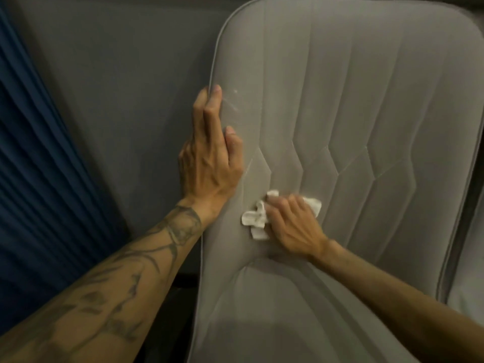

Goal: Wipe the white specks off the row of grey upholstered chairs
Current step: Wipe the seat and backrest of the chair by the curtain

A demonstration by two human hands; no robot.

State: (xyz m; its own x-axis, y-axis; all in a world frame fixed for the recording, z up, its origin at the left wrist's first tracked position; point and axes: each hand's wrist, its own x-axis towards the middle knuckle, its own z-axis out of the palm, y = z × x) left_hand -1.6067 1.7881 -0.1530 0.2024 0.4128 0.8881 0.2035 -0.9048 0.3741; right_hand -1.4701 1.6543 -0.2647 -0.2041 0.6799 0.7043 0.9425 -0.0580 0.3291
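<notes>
The right hand point(290, 221) has its fingers curled round a crumpled white cloth point(254, 218), pressing it on the lower left of the grey chair point(353, 113) back, just above the seat. The left hand point(209, 158) lies flat with straight fingers along the back's left edge, thumb on the front. White specks point(235, 91) sit just beside its fingertips. A blue curtain point(31, 153) hangs on the left

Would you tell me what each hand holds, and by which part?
The right hand grips a white cloth by its middle, against the chair backrest; the left hand, fingers straight, braces the backrest's edge.
</notes>
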